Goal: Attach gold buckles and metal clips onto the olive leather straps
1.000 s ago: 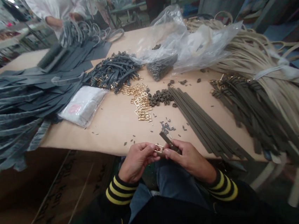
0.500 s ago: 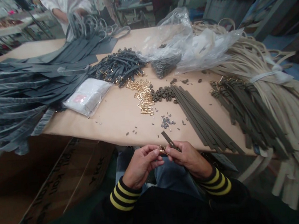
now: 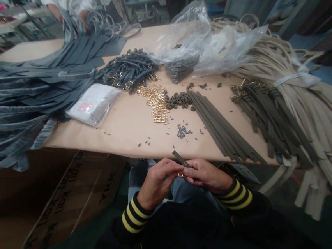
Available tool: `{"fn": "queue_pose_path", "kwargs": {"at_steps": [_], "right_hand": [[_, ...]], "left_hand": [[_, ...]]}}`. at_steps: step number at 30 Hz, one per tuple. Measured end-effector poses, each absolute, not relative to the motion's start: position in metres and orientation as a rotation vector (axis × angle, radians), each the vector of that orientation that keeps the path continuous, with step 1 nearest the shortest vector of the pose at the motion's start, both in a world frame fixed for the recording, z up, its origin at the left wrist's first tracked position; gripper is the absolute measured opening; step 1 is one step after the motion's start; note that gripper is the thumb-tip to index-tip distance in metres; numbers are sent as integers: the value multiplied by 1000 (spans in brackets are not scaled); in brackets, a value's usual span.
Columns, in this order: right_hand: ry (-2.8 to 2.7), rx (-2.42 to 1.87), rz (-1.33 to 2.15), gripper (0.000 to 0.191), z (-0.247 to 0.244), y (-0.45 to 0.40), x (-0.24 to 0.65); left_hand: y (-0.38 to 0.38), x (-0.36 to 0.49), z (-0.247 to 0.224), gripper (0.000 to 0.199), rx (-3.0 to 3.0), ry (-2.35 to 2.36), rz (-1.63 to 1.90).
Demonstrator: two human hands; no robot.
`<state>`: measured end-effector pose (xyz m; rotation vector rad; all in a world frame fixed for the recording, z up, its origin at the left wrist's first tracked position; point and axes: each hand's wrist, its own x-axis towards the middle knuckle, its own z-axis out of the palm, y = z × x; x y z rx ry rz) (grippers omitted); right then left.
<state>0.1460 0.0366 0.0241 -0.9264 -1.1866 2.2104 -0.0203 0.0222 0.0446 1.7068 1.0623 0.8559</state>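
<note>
Just off the table's front edge, my left hand (image 3: 160,179) and my right hand (image 3: 206,175) meet over my lap. A short olive strap (image 3: 178,157) with a slot in it sticks up from the fingers of my right hand, which is closed on it. Between the two hands shows a small gold buckle (image 3: 180,174), pinched by my left fingertips against the strap. My fingers partly hide the join between buckle and strap. Nearest on the table lie small grey metal pieces (image 3: 183,131), gold buckles (image 3: 158,106) and olive loops (image 3: 179,99).
Long olive straps (image 3: 222,129) lie right of centre, beside finished-looking buckled straps (image 3: 266,111) and a beige strap bundle (image 3: 307,99). Dark blue straps (image 3: 33,84) cover the left. A plastic packet (image 3: 93,104) and clear bag (image 3: 187,44) lie between. A cardboard box (image 3: 61,193) stands below left.
My left fingers have closed in over the buckle and the strap, and the buckle now sits lower between my hands. The view has tilted slightly. The person opposite has shifted their hands.
</note>
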Motion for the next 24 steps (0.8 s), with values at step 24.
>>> {"fn": "queue_pose_path", "kwargs": {"at_steps": [24], "right_hand": [[-1756, -1196, 1680, 19, 23, 41, 148]], "left_hand": [[18, -10, 31, 23, 919, 1281, 684]]}}
